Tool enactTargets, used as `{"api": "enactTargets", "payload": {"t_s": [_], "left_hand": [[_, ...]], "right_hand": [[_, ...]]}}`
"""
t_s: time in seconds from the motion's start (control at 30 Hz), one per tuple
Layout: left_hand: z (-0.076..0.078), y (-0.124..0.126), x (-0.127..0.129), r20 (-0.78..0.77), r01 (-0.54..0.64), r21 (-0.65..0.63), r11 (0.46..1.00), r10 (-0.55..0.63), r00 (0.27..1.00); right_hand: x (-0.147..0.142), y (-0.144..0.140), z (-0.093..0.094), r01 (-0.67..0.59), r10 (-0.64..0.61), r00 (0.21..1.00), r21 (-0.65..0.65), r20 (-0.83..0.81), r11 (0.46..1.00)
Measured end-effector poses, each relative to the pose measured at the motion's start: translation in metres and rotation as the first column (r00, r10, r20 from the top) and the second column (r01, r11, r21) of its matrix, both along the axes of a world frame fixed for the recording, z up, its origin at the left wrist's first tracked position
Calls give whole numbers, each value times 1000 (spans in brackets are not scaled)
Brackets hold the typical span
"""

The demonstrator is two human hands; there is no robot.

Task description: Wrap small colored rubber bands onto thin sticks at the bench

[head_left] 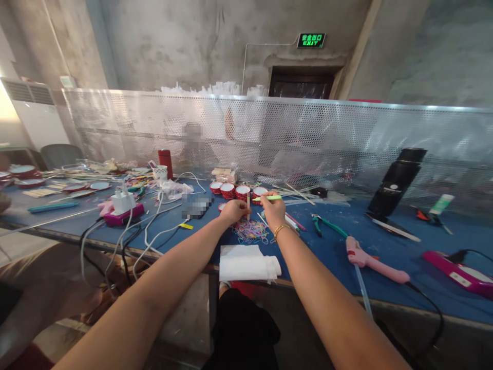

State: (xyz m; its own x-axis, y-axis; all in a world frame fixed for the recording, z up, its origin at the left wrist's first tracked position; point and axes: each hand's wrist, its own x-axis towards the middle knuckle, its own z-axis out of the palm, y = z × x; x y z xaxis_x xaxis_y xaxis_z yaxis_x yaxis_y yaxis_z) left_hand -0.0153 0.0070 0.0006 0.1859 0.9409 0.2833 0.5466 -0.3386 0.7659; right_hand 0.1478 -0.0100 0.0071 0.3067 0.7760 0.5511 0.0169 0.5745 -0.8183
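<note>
My left hand [232,210] pinches a thin wooden stick [248,204] and holds it upright above a pile of small coloured rubber bands [251,231]. My right hand [273,210], with a gold bracelet on the wrist, grips a green pen [267,198] that points left toward the stick's top. Both hands hover over the blue table [385,241], close together. A folded white cloth [246,264] lies at the table's near edge below my hands.
Several red-and-white cups [235,190] stand behind my hands. A pink glue gun [372,261], green-handled pliers [325,223] and a black bottle [396,182] lie to the right. A blurred phone [196,204], white cables and a pink power strip [121,213] sit left. A perforated metal screen [308,139] backs the table.
</note>
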Motion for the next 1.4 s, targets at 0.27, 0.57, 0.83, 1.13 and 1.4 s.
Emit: {"api": "enactTargets", "payload": {"t_s": [0.27,0.57,0.83,1.13,1.4], "left_hand": [[-7,8,0,5,-11,5,1000,11,1000],[-5,6,-1,-16,3,21,1000,-2,1000],[0,-1,1,-10,-4,7,1000,4,1000],[4,-6,2,-31,-13,-6,1000,12,999],[2,-3,2,-15,-15,-18,1000,15,1000]], "right_hand": [[-1,-8,4,-79,79,997,-41,-6,996],[-1,-9,1,-23,28,998,-77,59,997],[-2,-10,1,-45,48,995,-43,88,998],[-2,-7,-2,-39,42,993,-30,110,999],[1,-5,-2,-4,9,994,-44,108,999]]}}
